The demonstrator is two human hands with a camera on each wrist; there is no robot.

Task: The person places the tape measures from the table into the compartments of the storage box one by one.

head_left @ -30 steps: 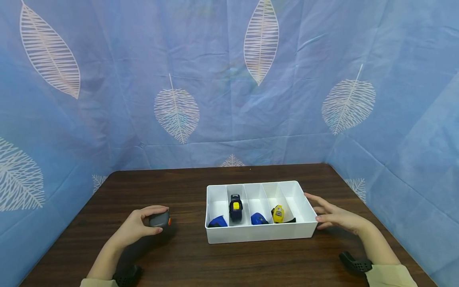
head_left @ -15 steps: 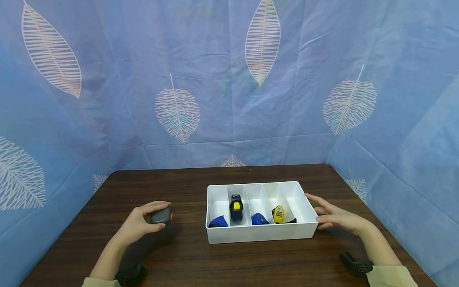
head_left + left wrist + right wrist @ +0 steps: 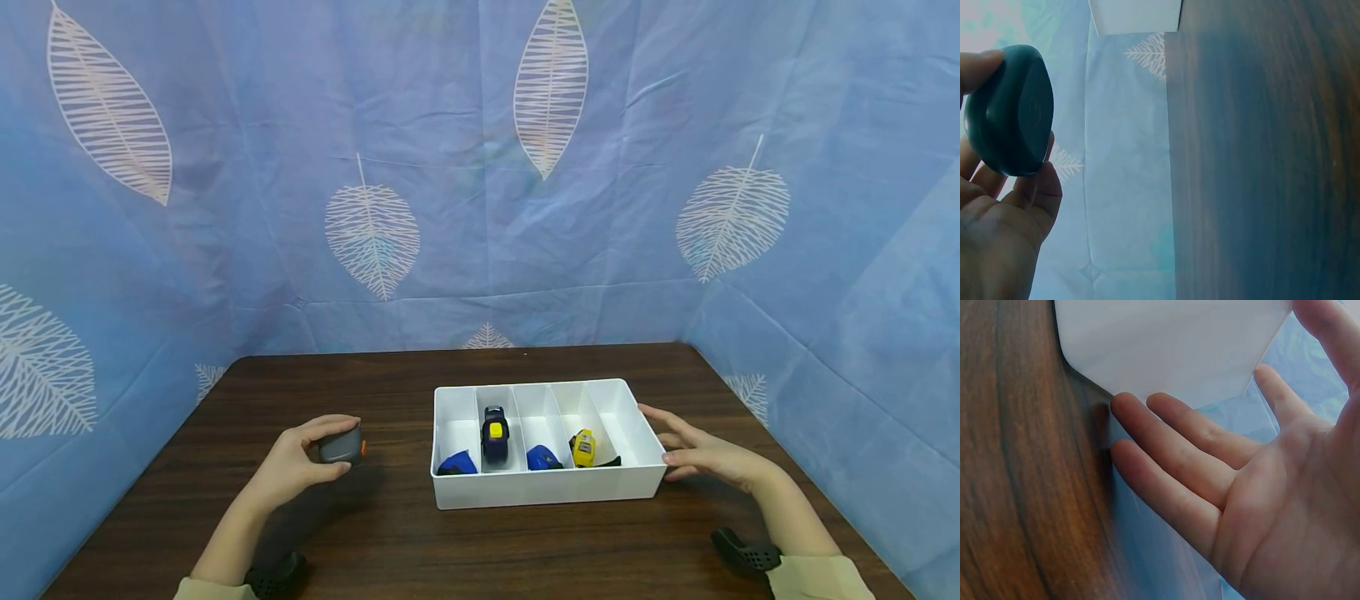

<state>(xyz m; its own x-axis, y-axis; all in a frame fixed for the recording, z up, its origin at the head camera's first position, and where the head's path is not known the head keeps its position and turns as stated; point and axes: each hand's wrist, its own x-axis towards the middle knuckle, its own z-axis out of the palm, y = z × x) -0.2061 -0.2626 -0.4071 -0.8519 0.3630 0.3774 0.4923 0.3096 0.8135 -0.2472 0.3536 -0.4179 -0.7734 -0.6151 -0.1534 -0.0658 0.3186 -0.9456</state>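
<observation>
My left hand [image 3: 288, 467] pinches a dark grey tape measure [image 3: 341, 447] with an orange tab, held above the table to the left of the white divided box [image 3: 543, 492]. In the left wrist view the tape measure [image 3: 1010, 112] shows a smooth rounded case between thumb and fingers. Fingers of my right hand [image 3: 708, 454], fairly straight, touch the box's right end; the right wrist view has them against its white wall [image 3: 1172, 350]. Inside the box are a navy tape measure with a yellow button [image 3: 494, 435], a yellow one [image 3: 582, 448] and two partly hidden blue items [image 3: 542, 457].
The box stands on a dark wooden table [image 3: 390, 550], right of its middle. Its rightmost compartment [image 3: 626, 425] has only a dark strip near its front left corner. A blue leaf-patterned cloth [image 3: 465, 233] hangs behind and at both sides.
My left hand has moved slightly right and away from me with the tape measure. My right hand and the box keep their places.
</observation>
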